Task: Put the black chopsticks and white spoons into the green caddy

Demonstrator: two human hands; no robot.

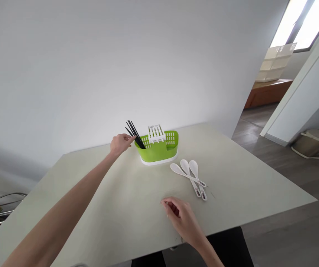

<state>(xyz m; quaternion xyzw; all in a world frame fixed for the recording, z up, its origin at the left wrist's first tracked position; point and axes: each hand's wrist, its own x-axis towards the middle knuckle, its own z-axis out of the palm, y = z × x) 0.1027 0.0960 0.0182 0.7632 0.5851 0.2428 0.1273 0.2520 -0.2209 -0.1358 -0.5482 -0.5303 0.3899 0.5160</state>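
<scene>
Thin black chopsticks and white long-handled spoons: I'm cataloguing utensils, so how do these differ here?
The thin black chopsticks lean in the green slotted plastic basket, while the white long-handled spoons lie on the pale table. The left hand touches the chopsticks; no hand touches the spoons. The chopsticks are straight; the spoons have rounded bowls and dark-marked handles. Both are in clusters.

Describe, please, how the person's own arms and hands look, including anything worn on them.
The left hand and right hand are ungloved. No sleeve covers the visible part of either forearm, and no watch, bracelet, ring or marking can be seen.
</scene>
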